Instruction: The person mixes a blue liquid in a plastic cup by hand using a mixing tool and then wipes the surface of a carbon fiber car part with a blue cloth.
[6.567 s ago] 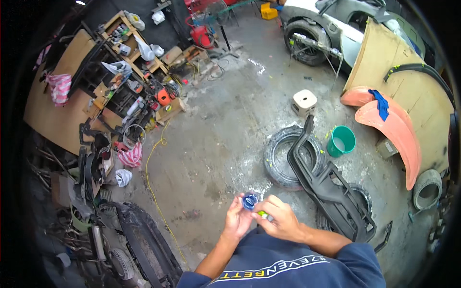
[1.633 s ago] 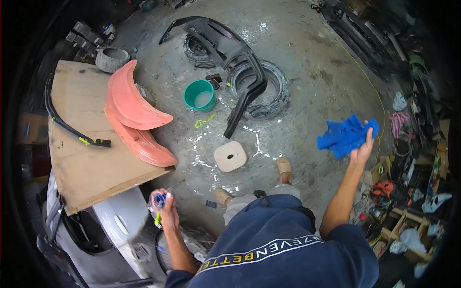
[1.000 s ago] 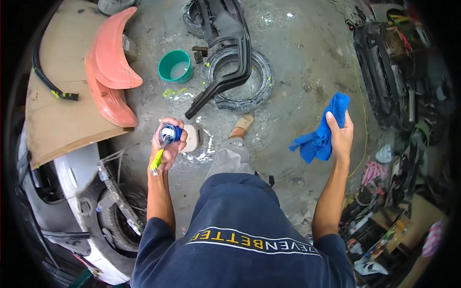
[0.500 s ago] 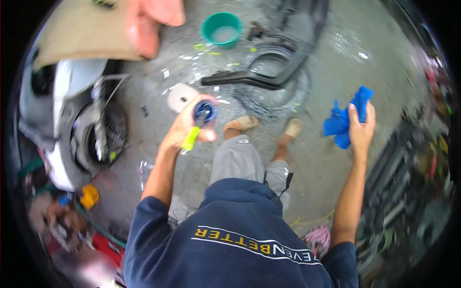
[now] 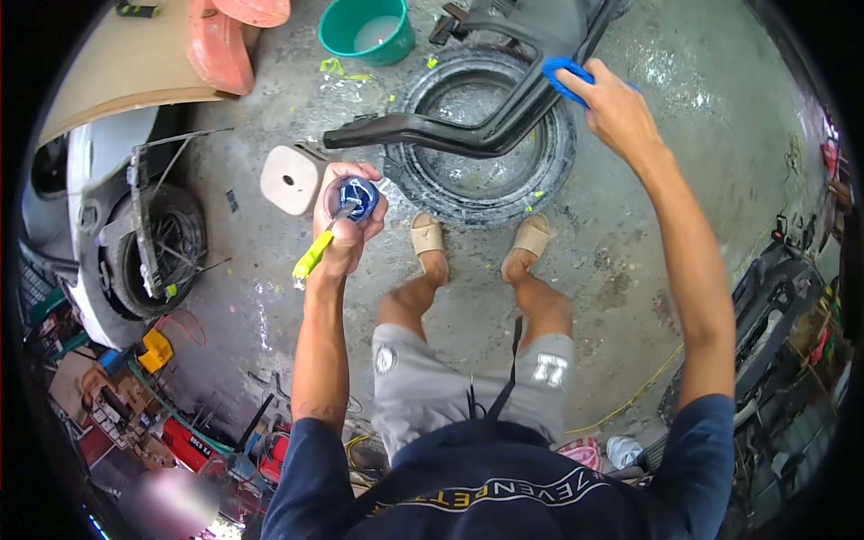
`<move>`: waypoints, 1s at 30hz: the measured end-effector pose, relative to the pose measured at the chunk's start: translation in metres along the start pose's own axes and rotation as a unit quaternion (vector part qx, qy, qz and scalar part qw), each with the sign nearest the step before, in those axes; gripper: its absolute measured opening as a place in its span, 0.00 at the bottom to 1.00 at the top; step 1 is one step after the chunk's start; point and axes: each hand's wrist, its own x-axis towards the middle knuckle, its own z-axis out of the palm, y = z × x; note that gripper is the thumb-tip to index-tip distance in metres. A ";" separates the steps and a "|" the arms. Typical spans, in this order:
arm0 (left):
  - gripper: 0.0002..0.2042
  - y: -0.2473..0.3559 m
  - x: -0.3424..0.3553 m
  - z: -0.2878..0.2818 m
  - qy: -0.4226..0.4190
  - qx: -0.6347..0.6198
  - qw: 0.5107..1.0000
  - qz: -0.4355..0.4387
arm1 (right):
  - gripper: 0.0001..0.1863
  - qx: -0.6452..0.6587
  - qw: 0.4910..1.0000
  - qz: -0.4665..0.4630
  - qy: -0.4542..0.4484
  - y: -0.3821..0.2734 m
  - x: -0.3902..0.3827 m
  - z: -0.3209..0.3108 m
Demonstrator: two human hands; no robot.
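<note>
My left hand (image 5: 346, 229) is wrapped around a small dark-blue open container (image 5: 358, 200), its contents unclear. A tool with a yellow-green handle (image 5: 313, 255) leans out over the container's rim, under my left thumb. My right hand (image 5: 623, 112) grips a crumpled blue cloth (image 5: 565, 77) at the right edge of a long black plastic vehicle part (image 5: 450, 132). Whether the cloth touches that part I cannot tell. The black part, bent along its length, lies across a dusty tire (image 5: 560, 166) on the floor in front of my feet.
A white stool (image 5: 290, 180) stands beside my left hand. Beyond it is a green basin (image 5: 335, 34) with cloudy liquid. To the left sits a damaged vehicle part with a wheel (image 5: 162, 243). More black panels (image 5: 769, 315) lie on the right. Yellow-green scraps (image 5: 333, 67) litter the wet concrete floor.
My right hand has swung forward and inward with the blue cloth, up to the black part. My left hand still holds the container and tool. The view has shifted, with my feet now beside the tire.
</note>
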 end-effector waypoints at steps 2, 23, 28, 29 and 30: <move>0.46 -0.040 0.007 -0.009 -0.010 0.041 0.999 -0.013 | 0.28 -0.116 0.982 -0.148 -0.002 0.022 0.007 0.056; 0.46 -0.272 0.056 -0.138 -0.057 0.112 0.991 -0.052 | 0.23 -0.076 0.950 -0.302 -0.004 0.046 -0.001 0.343; 0.43 -0.268 0.057 -0.124 -0.085 0.058 0.994 -0.033 | 0.18 -0.005 0.942 -0.337 0.002 0.035 0.003 0.344; 0.43 -0.267 0.055 -0.120 -0.084 0.056 0.994 -0.032 | 0.18 0.008 0.943 -0.333 -0.002 0.037 0.005 0.346; 0.43 -0.267 0.055 -0.114 -0.080 0.050 0.995 -0.032 | 0.14 -0.017 0.945 -0.328 0.007 0.040 0.002 0.347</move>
